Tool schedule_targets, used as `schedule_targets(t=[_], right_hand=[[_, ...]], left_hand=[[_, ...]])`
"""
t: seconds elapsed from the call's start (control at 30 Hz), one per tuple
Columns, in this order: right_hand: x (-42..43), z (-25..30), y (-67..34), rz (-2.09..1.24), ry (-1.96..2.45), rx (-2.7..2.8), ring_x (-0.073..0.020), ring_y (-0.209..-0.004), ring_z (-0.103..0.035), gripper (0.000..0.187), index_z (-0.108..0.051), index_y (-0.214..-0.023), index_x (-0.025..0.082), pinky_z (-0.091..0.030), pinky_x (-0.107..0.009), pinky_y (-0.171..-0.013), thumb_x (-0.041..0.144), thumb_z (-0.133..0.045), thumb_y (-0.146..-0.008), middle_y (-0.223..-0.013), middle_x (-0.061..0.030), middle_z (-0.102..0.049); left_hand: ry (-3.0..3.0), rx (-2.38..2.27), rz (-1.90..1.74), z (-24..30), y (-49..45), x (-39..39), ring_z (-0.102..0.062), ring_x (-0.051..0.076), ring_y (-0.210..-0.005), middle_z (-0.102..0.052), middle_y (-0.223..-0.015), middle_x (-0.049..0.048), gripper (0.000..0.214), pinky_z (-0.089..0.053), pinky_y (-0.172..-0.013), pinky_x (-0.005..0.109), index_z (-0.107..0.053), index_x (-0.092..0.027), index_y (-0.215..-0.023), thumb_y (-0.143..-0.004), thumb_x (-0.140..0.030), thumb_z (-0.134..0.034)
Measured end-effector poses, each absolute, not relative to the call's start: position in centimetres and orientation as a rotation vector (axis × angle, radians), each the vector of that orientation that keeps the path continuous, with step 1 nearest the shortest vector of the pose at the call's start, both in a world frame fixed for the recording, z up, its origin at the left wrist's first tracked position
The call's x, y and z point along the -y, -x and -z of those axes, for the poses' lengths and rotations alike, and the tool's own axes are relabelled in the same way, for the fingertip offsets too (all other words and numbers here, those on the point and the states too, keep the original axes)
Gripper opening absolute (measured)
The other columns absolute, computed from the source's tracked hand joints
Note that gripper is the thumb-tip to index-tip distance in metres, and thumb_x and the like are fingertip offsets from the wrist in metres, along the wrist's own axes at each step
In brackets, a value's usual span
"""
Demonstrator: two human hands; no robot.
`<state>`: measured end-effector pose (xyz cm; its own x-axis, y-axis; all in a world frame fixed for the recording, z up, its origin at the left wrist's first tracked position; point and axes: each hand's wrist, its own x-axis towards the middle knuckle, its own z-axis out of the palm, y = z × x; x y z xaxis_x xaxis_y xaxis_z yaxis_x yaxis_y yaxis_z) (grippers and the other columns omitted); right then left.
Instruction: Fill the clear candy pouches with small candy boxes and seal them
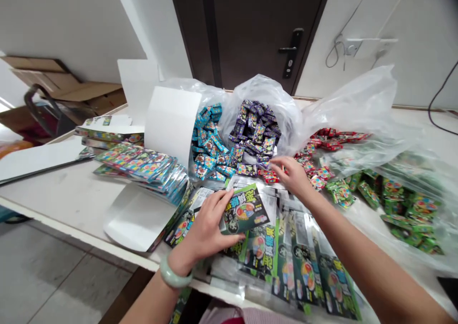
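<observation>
My left hand (211,221), with a jade-coloured bangle at the wrist, grips a black and green candy pouch (246,212) between thumb and fingers. More such pouches (306,266) lie overlapped under and beside it, along the table's front edge. My right hand (294,175) reaches over them, its thumb and finger pinched at the edge of a small purple candy packet (264,165). Purple packets (255,123) spill from a clear plastic bag just behind. Close to that hand lie red packets (304,162); blue packets (207,147) sit to the left.
Green packets (393,195) lie under a clear plastic bag (358,99) on the right. At left are stacked printed sleeves (143,166) and curved white cards (171,123). Cardboard boxes (86,95) stand beyond the white table (64,195); a dark door (250,28) is behind.
</observation>
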<state>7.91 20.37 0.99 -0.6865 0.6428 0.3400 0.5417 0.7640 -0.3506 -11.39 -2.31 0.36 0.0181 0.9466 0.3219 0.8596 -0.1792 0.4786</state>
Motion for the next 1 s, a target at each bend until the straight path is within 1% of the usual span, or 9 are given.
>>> schedule_targets(t=[0.1, 0.17, 0.3, 0.4, 0.57, 0.67, 0.77, 0.9, 1.0], right_hand=[[-26.1, -1.7, -3.1, -0.131, 1.091, 2.582, -0.0294, -0.11, -0.052, 0.025, -0.066, -0.104, 0.014, -0.035, -0.044, -0.096, 0.029, -0.051, -0.092, -0.112, -0.0165, -0.066], [-28.8, -1.8, -0.9, -0.059, 1.245, 2.575, -0.0345, -0.112, -0.048, 0.026, -0.066, -0.097, 0.009, -0.03, -0.048, -0.097, 0.031, -0.064, -0.082, -0.109, -0.022, -0.065], [-30.7, -1.2, 0.6, -0.007, 1.451, 2.563, -0.0391, -0.112, -0.046, 0.045, -0.062, -0.097, 0.006, -0.024, -0.052, -0.097, 0.034, -0.08, -0.066, -0.102, -0.0247, -0.066], [-30.5, -1.0, 0.1, -0.05, 1.433, 2.547, -0.0365, -0.112, -0.048, 0.046, -0.059, -0.105, 0.01, -0.024, -0.051, -0.097, 0.031, -0.077, -0.069, -0.102, -0.0205, -0.068], [-28.8, -2.4, -1.9, -0.187, 1.292, 2.417, -0.0266, -0.105, -0.057, 0.029, -0.052, -0.115, 0.018, -0.033, -0.045, -0.095, 0.032, -0.054, -0.089, -0.101, -0.0111, -0.069], [-25.6, -3.4, -4.2, -0.685, 1.096, 2.231, -0.0206, -0.083, -0.062, 0.033, -0.048, -0.114, 0.02, -0.046, -0.036, -0.077, 0.041, -0.053, -0.089, -0.089, -0.005, -0.066], [-20.8, -3.8, -6.8, -1.342, 0.855, 1.918, -0.0139, -0.061, -0.057, 0.041, -0.051, -0.111, 0.023, -0.047, -0.028, -0.058, 0.047, -0.064, -0.081, -0.074, 0.0035, -0.057], [-15.4, -3.5, -9.6, -1.433, 0.803, 1.735, -0.0103, -0.058, -0.053, 0.036, -0.053, -0.104, 0.026, -0.047, -0.024, -0.052, 0.041, -0.072, -0.077, -0.074, 0.0053, -0.052], [-13.6, -3.1, -10.7, -1.484, 0.833, 1.829, -0.0107, -0.06, -0.054, 0.033, -0.054, -0.104, 0.025, -0.046, -0.024, -0.05, 0.041, -0.071, -0.079, -0.077, 0.0042, -0.053]], left_hand=[[-2.11, -1.931, -0.885, -0.4, 11.9, 2.9, -0.043, 0.036, -0.125, -0.041, -0.138, 0.0146, 0.104, -0.041, -0.104, 0.057, -0.015, -0.028, -0.151, -0.069, -0.038, -0.079], [-2.097, -1.944, -0.869, -0.1, 12.3, 3.3, -0.043, 0.037, -0.125, -0.041, -0.138, 0.0148, 0.104, -0.041, -0.103, 0.057, -0.014, -0.028, -0.151, -0.07, -0.038, -0.079], [-2.081, -1.958, -0.857, 0.9, 13.5, 3.5, -0.045, 0.037, -0.125, -0.042, -0.137, 0.015, 0.103, -0.042, -0.103, 0.057, -0.017, -0.028, -0.15, -0.069, -0.039, -0.079], [-2.077, -1.962, -0.87, 1.3, 14.0, 3.3, -0.044, 0.037, -0.126, -0.042, -0.137, 0.015, 0.102, -0.041, -0.105, 0.056, -0.018, -0.026, -0.15, -0.069, -0.04, -0.079], [-2.084, -1.967, -0.9, 1.2, 14.3, 3.2, -0.044, 0.036, -0.125, -0.042, -0.136, 0.0152, 0.099, -0.041, -0.105, 0.055, -0.02, -0.024, -0.149, -0.071, -0.043, -0.077], [-2.091, -2.045, -0.955, 1.3, 14.6, 3.4, -0.045, 0.035, -0.124, -0.044, -0.134, 0.015, 0.094, -0.041, -0.105, 0.054, -0.021, -0.024, -0.149, -0.074, -0.045, -0.074], [-2.11, -2.111, -0.955, 1.5, 14.7, 3.4, -0.045, 0.034, -0.124, -0.044, -0.133, 0.0153, 0.092, -0.04, -0.105, 0.053, -0.021, -0.023, -0.149, -0.076, -0.046, -0.073], [-2.172, -2.008, -0.891, 1.5, 13.9, 2.9, -0.043, 0.034, -0.126, -0.043, -0.135, 0.0147, 0.097, -0.038, -0.108, 0.051, -0.02, -0.023, -0.15, -0.073, -0.044, -0.076], [-2.211, -1.946, -0.863, 1.2, 13.1, 2.5, -0.042, 0.034, -0.126, -0.042, -0.136, 0.0147, 0.1, -0.037, -0.108, 0.05, -0.019, -0.023, -0.15, -0.072, -0.044, -0.077]])
